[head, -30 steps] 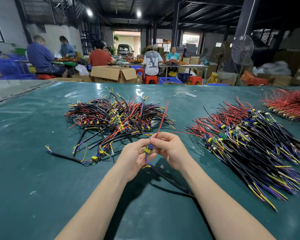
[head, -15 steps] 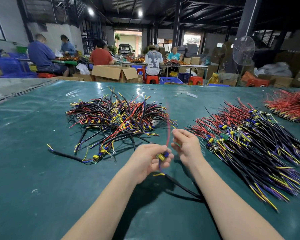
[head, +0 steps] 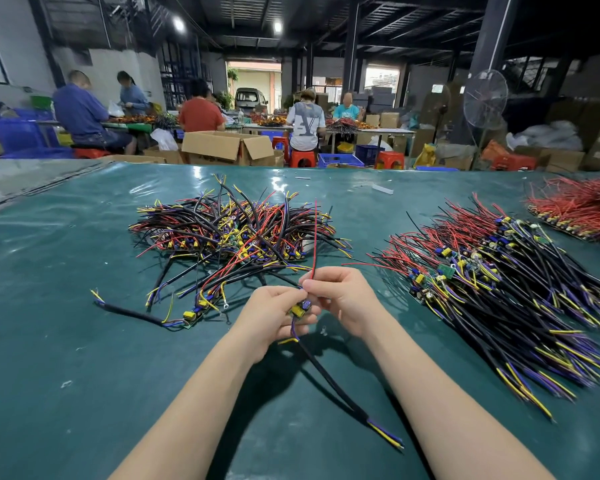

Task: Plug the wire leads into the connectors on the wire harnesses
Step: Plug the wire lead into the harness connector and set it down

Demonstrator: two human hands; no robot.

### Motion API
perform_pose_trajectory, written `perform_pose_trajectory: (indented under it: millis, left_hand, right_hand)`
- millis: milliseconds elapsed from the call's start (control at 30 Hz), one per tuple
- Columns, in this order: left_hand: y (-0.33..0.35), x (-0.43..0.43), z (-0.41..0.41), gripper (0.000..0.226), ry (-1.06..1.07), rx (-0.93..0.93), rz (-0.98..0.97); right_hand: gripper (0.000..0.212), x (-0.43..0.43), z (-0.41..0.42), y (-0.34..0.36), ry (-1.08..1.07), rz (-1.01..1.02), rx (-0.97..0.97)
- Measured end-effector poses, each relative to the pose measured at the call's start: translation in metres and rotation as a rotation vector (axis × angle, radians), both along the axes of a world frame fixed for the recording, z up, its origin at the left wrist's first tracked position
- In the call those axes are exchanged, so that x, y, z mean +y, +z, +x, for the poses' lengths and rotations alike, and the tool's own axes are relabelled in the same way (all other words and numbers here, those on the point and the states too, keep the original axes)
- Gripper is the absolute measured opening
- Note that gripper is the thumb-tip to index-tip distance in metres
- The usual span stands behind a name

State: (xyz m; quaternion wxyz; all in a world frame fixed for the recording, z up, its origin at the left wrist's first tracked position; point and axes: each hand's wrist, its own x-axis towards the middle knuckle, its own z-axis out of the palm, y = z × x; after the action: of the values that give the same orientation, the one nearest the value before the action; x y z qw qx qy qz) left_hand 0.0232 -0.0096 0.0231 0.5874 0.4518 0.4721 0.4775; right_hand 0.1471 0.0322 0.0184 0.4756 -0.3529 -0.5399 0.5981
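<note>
Table: a green cover (head: 66,341) spans the whole work surface.
Left pile: a tangled pile (head: 236,233) of black, red, yellow and purple wires lies beyond the hands; one loose harness (head: 187,317) lies just in front of it.
Right heap: a combed heap (head: 499,289) of harnesses lies right of the hands, well apart from them.
Far right: a red bundle (head: 582,206) lies at the table edge.
Background: seated people, an open cardboard box (head: 222,147) and a standing fan (head: 485,98).
In the way: fingers cover the spot where lead meets connector, so whether it is seated cannot be told.
Left hand (head: 274,317): raised above the table, fingers curled round the yellow-and-blue connector (head: 300,308).
Right hand (head: 343,299): touching the left, thumb and forefinger pinching the low end of the red lead (head: 315,237), which rises upright.
Harness: its black cable (head: 329,372) trails from the connector toward the viewer, between the forearms.
</note>
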Motion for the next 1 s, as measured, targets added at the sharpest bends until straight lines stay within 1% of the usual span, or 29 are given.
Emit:
perform_pose_trajectory:
  millis: [100, 233, 267, 400, 467, 533, 600, 667, 733, 800, 900, 967, 1000]
  left_hand:
    - [0.000, 0.000, 0.001, 0.016, -0.034, -0.036, 0.018]
    - [-0.002, 0.001, 0.003, 0.016, -0.007, -0.051, 0.095]
    - [-0.001, 0.002, 0.003, 0.016, -0.006, -0.058, 0.121]
    - [0.001, 0.001, 0.005, 0.013, -0.037, -0.092, 0.207]
    - [0.002, 0.001, 0.005, 0.013, -0.040, -0.120, 0.200]
    - [0.003, 0.000, 0.002, 0.014, -0.033, -0.136, 0.151]
    - [0.004, 0.000, -0.001, 0.019, 0.017, -0.134, 0.081]
    - [0.005, 0.002, -0.004, 0.027, 0.078, -0.072, 0.076]
    - [0.005, 0.002, -0.005, 0.027, 0.082, 0.023, 0.127]
    - [0.005, 0.000, -0.005, 0.025, 0.065, 0.077, 0.155]
    - [0.004, 0.001, -0.005, 0.026, 0.082, 0.129, 0.138]
    - [0.004, 0.002, -0.007, 0.025, 0.095, 0.144, 0.107]
    - [0.004, 0.002, -0.007, 0.025, 0.092, 0.123, 0.087]
  right_hand:
    - [0.025, 0.001, -0.003, -0.002, -0.128, 0.063, 0.028]
    - [0.023, -0.002, -0.007, 0.000, -0.186, 0.056, 0.092]
    - [0.022, -0.002, -0.007, 0.001, -0.197, 0.030, 0.139]
    - [0.021, -0.002, -0.008, 0.008, -0.210, -0.131, 0.457]
    - [0.021, -0.004, -0.009, 0.009, -0.211, -0.143, 0.504]
    - [0.023, -0.006, -0.012, 0.009, -0.235, -0.082, 0.440]
    - [0.023, -0.008, -0.015, 0.009, -0.248, 0.027, 0.300]
    - [0.022, -0.009, -0.018, 0.010, -0.238, 0.103, 0.201]
    - [0.021, -0.009, -0.018, 0.009, -0.239, 0.120, 0.167]
    - [0.019, -0.008, -0.015, 0.009, -0.235, 0.118, 0.132]
    - [0.021, -0.007, -0.011, 0.008, -0.166, 0.109, 0.005]
    - [0.024, -0.007, -0.010, 0.007, -0.123, 0.113, -0.003]
    - [0.025, -0.007, -0.010, 0.006, -0.124, 0.124, 0.006]
